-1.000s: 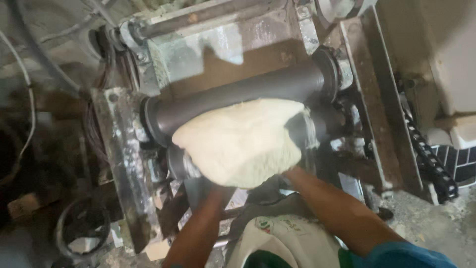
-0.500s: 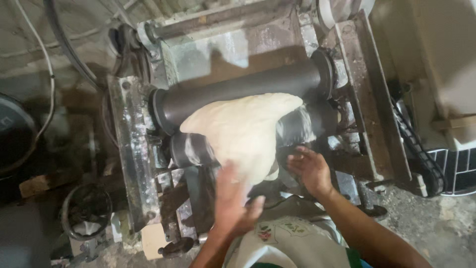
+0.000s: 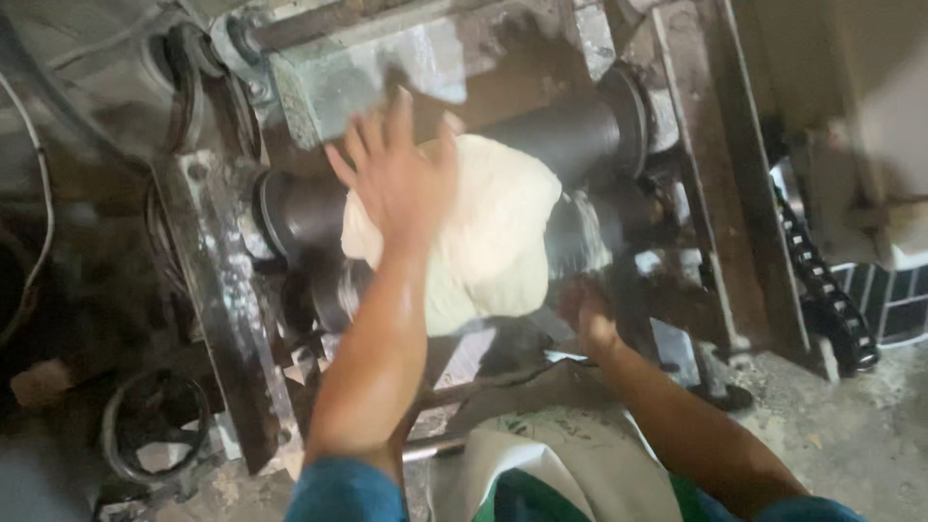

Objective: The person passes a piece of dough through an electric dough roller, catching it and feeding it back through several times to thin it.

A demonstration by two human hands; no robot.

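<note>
Dough, a pale cream sheet, drapes over the dark upper roller of a grimy metal rolling machine and hangs down its front toward the person. Its top edge lies against the roller, and its lower edge sags to a rounded lip just above the machine's lower parts.

The left hand is spread wide, fingers splayed and palm down, lying over the upper left part of the dough where it meets the roller; it grips nothing. The forearm runs straight down from it to a blue sleeve at the bottom edge of the view.

The right hand sits just below the dough's lower right edge, close to or touching it. It is blurred and partly in shadow, so I cannot tell whether it is open or closed around anything.

The machine's steel side plates stand either side of the roller, the left side plate scuffed and streaked. A black chain runs down the outer right side. A dark handwheel lies low on the left, near the concrete floor. A white and green sack lies between the person's arms.
</note>
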